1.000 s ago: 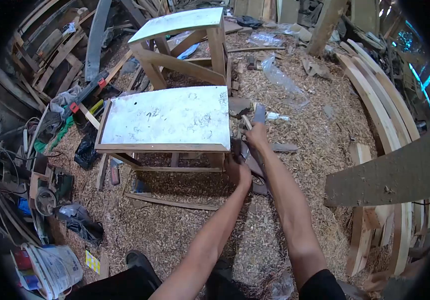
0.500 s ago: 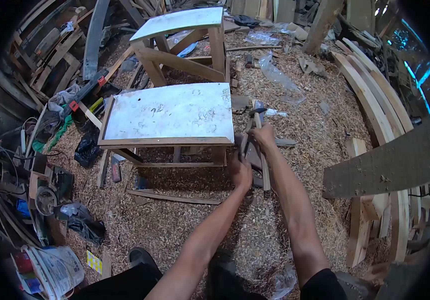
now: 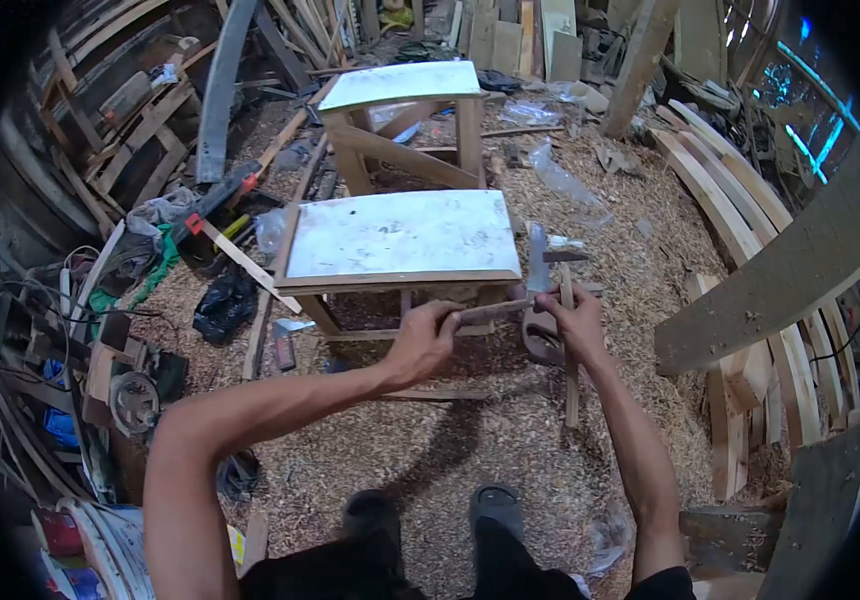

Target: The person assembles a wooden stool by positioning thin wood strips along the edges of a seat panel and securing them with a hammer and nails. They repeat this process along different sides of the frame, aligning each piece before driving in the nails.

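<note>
My left hand (image 3: 426, 343) is closed around the wooden stock of a try square (image 3: 490, 312), whose metal blade stands up at its far end. My right hand (image 3: 572, 325) grips the wooden handle of a hammer (image 3: 571, 385), head pointing away from me, and its fingertips meet the square's corner. Just beyond both hands stands a low wooden frame (image 3: 400, 279) with a stained white top (image 3: 400, 230). A dark curved object (image 3: 541, 338), perhaps a saw handle, lies partly hidden behind the right hand.
A second white-topped frame (image 3: 405, 80) stands behind the first. Curved planks (image 3: 725, 190) and a broad board (image 3: 770, 290) are on the right. A black bag (image 3: 225, 308), a clamp bar (image 3: 215, 205) and a bucket (image 3: 100, 550) lie left. Wood shavings cover the floor.
My left hand has moved left and turned, bringing the square's stock level and its blade into view. The hammer stays in my right hand. The view has tilted up, showing both feet.
</note>
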The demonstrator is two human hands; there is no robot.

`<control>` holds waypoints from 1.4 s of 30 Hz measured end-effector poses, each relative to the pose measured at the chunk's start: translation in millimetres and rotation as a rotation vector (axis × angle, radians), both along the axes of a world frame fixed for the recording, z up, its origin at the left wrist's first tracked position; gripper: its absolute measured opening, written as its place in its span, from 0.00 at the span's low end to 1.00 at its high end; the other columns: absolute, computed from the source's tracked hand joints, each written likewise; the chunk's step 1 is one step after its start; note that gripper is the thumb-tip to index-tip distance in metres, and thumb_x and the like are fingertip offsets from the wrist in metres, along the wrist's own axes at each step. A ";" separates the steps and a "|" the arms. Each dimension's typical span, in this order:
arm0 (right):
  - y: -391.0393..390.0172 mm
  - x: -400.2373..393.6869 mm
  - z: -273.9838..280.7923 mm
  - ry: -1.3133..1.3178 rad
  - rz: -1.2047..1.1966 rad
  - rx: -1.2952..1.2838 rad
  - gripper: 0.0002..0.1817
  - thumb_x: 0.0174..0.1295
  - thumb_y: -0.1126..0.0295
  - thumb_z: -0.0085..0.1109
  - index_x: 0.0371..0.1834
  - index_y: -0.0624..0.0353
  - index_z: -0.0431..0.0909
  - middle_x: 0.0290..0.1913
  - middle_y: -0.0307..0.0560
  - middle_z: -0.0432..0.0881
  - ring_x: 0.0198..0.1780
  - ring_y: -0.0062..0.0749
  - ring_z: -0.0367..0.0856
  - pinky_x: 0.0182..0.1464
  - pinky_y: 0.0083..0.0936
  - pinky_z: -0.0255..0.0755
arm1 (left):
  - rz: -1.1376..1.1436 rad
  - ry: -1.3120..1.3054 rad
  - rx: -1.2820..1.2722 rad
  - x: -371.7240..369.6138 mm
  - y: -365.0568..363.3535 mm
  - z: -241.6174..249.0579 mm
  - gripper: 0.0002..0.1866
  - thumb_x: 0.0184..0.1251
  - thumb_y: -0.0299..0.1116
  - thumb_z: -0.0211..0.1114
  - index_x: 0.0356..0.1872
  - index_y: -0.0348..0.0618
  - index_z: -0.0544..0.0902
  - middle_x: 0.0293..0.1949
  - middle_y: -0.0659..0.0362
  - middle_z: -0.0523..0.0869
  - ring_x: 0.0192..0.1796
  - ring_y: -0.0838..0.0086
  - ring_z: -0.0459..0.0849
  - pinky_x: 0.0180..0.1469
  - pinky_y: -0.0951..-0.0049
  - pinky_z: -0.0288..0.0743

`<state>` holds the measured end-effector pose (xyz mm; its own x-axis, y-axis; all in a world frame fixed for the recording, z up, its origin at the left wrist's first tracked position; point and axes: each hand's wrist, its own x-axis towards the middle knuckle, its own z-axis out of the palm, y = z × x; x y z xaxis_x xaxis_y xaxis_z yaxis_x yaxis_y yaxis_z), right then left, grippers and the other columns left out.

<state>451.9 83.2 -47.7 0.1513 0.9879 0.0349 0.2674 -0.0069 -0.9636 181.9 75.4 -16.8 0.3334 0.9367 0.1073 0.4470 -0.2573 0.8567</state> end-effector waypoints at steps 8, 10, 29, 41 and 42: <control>22.7 -95.9 88.1 -0.317 -0.024 -0.064 0.24 0.60 0.48 0.64 0.27 0.63 0.82 0.21 0.42 0.83 0.25 0.19 0.78 0.31 0.24 0.69 | 0.128 -0.374 -0.124 -80.5 41.7 31.9 0.19 0.77 0.41 0.53 0.46 0.32 0.80 0.34 0.56 0.84 0.35 0.78 0.80 0.41 0.75 0.76; 34.2 -117.6 100.5 -0.336 0.008 0.003 0.25 0.61 0.47 0.63 0.29 0.63 0.84 0.22 0.42 0.84 0.25 0.20 0.78 0.31 0.26 0.70 | 0.146 -0.764 -0.162 -90.3 47.0 34.8 0.20 0.77 0.42 0.53 0.48 0.31 0.79 0.37 0.54 0.84 0.40 0.75 0.83 0.47 0.73 0.80; -22.0 -226.9 24.6 -0.433 0.543 0.226 0.14 0.60 0.71 0.64 0.49 0.63 0.82 0.29 0.55 0.84 0.26 0.30 0.82 0.29 0.28 0.72 | 0.353 -0.748 -0.206 -223.7 -44.6 -24.1 0.12 0.65 0.26 0.65 0.47 0.35 0.79 0.40 0.57 0.84 0.43 0.72 0.84 0.51 0.69 0.82; -41.3 -211.7 -81.2 -0.446 0.697 -0.072 0.13 0.60 0.75 0.53 0.47 0.68 0.73 0.26 0.69 0.79 0.31 0.66 0.80 0.34 0.51 0.72 | 0.532 -0.532 -0.361 -184.8 -86.8 -147.9 0.11 0.64 0.27 0.68 0.41 0.35 0.74 0.35 0.57 0.82 0.39 0.77 0.83 0.43 0.79 0.79; -39.6 -209.6 -89.6 -0.446 0.698 -0.080 0.13 0.60 0.75 0.53 0.47 0.68 0.73 0.26 0.69 0.79 0.31 0.66 0.80 0.34 0.51 0.72 | 0.537 -0.514 -0.407 -174.7 -85.3 -150.1 0.11 0.63 0.26 0.68 0.40 0.35 0.74 0.35 0.57 0.82 0.39 0.77 0.83 0.43 0.79 0.78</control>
<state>242.3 43.5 -137.3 -0.5082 0.8518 -0.1274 0.5920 0.2380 -0.7700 7.2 -9.9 -166.8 -0.1658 0.9523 -0.2562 -0.0499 0.2514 0.9666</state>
